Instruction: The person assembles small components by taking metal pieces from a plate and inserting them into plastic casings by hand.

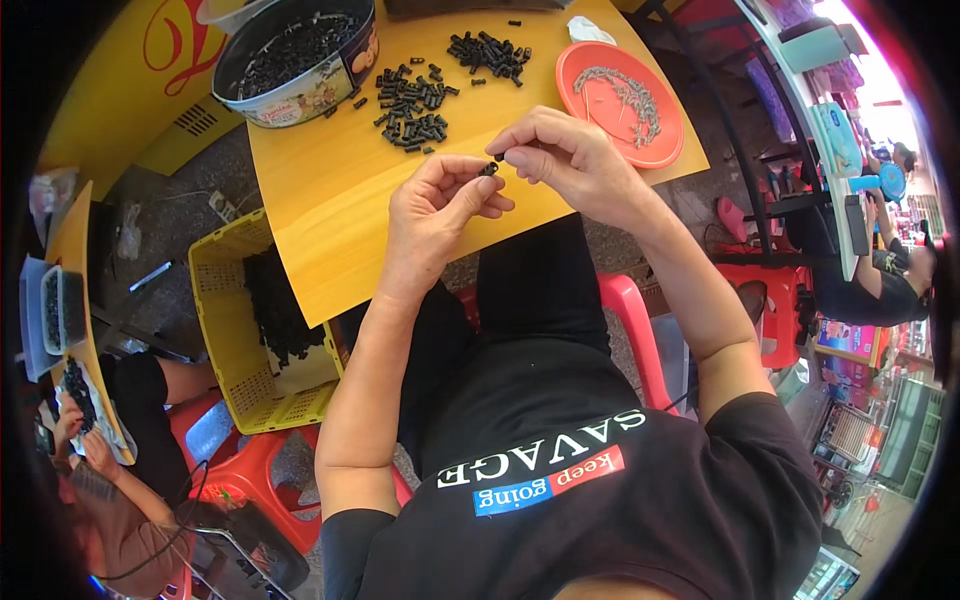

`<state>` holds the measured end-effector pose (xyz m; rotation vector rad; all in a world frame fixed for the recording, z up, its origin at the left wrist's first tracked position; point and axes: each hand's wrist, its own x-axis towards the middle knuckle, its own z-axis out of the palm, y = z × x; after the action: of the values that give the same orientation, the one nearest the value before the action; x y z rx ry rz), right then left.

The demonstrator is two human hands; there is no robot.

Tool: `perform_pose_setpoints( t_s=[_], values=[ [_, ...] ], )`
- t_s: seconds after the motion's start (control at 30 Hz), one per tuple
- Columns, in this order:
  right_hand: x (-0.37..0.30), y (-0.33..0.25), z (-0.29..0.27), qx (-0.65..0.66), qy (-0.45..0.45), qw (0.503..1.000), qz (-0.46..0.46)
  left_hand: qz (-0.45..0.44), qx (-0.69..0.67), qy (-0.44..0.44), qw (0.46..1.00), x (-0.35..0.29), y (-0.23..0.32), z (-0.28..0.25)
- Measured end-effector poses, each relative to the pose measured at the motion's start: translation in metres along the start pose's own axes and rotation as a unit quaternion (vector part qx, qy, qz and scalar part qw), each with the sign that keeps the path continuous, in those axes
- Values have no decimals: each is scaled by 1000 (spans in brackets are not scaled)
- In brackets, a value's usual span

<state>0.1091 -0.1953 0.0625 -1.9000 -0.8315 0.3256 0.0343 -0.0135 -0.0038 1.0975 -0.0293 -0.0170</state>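
Note:
Over the near part of the yellow table (pixel 335 225), my left hand (pixel 432 212) pinches a small black cylindrical plastic part (pixel 488 169) between thumb and fingers. My right hand (pixel 570 165) meets it there, thumb and forefinger closed on a tiny dark piece at the part's end; its kind is too small to tell. Beyond my hands lie a loose pile of similar black parts (pixel 412 108) and a second pile (pixel 490 55) farther back. To the right, a red plate (pixel 668 140) carries many small greyish metal pieces (pixel 640 100) and a couple of thin pale sticks.
A round tub (pixel 300 108) full of black pieces stands at the table's far left. Below the left edge sits a yellow crate (pixel 225 330) with dark contents. Crumpled white tissue (pixel 590 30) lies behind the plate. Another person's hands (pixel 85 440) work at a side table, lower left.

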Motion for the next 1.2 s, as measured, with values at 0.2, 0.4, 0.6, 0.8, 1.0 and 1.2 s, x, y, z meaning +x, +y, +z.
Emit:
perform_pose_setpoints(
  t_s=[0.2, 0.4, 0.6, 0.8, 1.0, 1.2],
  values=[
    [-2, 1, 3, -28, -14, 999, -19, 6, -8, 3, 1000, -1, -3, -1],
    [-3, -5, -1, -41, -20, 999, -10, 5, -7, -7, 1000, -1, -1, -3],
    [-1, -7, -1, -80, -19, 996, -44, 4, -26, -13, 1000, -1, -2, -4],
    [-3, -19, 11, -161, 33, 983, -78, -1, -44, -5, 999, -4, 0, -5],
    [-3, -15, 16, -96, 38, 995, 12, -1, -22, -3, 1000, -3, 1, -5],
    [-2, 0, 12, 69, -1, 995, 71, -3, -22, 16, 1000, -2, 4, -1]
  ],
)
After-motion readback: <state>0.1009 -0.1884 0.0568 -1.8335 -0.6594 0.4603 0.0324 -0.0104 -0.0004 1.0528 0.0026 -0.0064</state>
